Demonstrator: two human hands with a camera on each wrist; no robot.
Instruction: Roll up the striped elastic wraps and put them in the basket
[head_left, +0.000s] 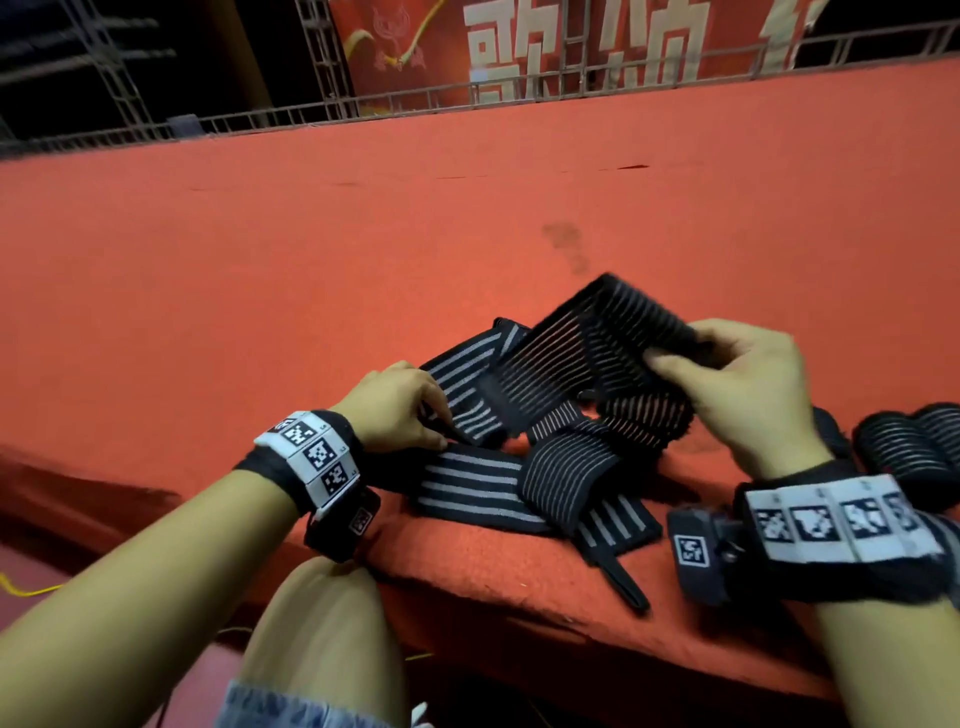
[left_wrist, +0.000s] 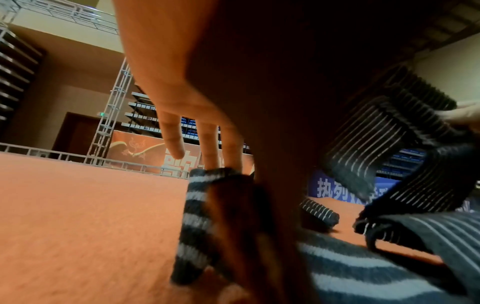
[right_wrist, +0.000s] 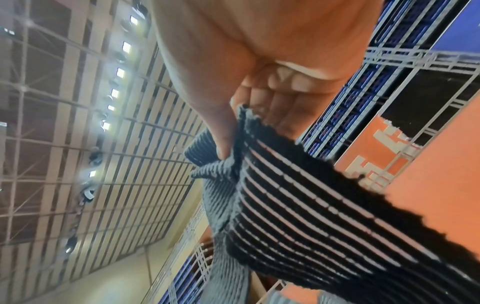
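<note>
Nearest me, at the front edge of the red-carpeted ledge (head_left: 519, 571), lies a tangle of striped elastic wraps (head_left: 483, 491), flat and crossing one another, none of them rolled; a thin black tab from one hangs over the edge.

My left hand (head_left: 397, 410) sits just behind that pile. The wrist view shows three fingers (left_wrist: 210, 150) hanging straight, while the thumb and first finger look pressed onto the end of a wide-striped wrap (head_left: 457, 384); blur keeps me from swearing to it, but I judge this a light pinch.

My right hand (head_left: 748, 395) has a firmer grip: thumb and curled fingers clamp the end of a fine-striped wrap (head_left: 597, 348) and lift it clear of the ledge. From the right wrist the fabric (right_wrist: 298, 201) bunches between thumb and fingers, folded over but hardly a roll.

To the right, just past my right wrist, several rolled wraps (head_left: 914, 447) rest on the ledge, so part of the rolling looks done. I cannot find the basket in any view, and nothing shows a roll placed in it.

I reckon I am at the start of rolling the lifted wrap. Left to do: this one, those lying flat, then all of them into the basket.

Beyond, bare red carpet runs to a metal railing (head_left: 519, 98) and a red banner (head_left: 571, 41).
</note>
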